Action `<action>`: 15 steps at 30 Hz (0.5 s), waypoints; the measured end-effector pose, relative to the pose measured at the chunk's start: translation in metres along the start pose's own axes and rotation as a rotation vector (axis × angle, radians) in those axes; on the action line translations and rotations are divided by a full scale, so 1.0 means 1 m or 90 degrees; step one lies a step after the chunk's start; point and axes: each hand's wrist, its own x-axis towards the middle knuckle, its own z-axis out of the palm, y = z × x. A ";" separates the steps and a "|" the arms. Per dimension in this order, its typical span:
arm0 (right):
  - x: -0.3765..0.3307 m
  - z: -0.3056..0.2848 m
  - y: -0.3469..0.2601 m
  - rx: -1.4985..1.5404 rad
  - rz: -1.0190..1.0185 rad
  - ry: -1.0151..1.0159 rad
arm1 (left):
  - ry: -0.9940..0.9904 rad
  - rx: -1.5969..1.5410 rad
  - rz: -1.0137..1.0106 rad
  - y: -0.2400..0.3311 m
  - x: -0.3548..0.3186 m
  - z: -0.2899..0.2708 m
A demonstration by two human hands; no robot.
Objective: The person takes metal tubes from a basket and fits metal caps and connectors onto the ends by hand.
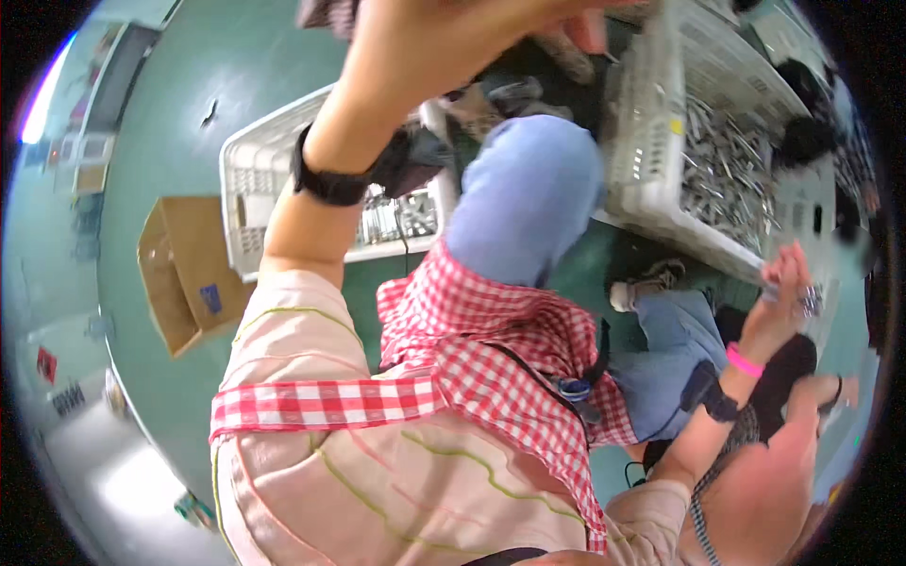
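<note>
My left hand (pixel 425 47) is raised at the top edge, close to the camera, and its fingers are mostly cut off or blurred. A black strap with a dark device circles that wrist, above a white basket. My right hand (pixel 788 274), with a pink band at the wrist, is at the far right beside the near corner of a white plastic crate (pixel 646 141). Its fingers are closed, and shiny small metal parts (pixel 810 300) show against the palm side. Many similar silvery metal parts (pixel 722 179) lie heaped in the crate.
A white basket (pixel 247 151) with metal pieces stands on the green floor at my left, next to an open cardboard box (pixel 184 274). My jeans-covered knee (pixel 528 189) is between basket and crate. Another person's bare leg (pixel 755 491) is close at the lower right.
</note>
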 end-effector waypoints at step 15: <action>0.003 0.042 0.026 -0.017 0.081 -0.105 | -0.504 0.422 -0.739 -0.093 -0.397 -0.175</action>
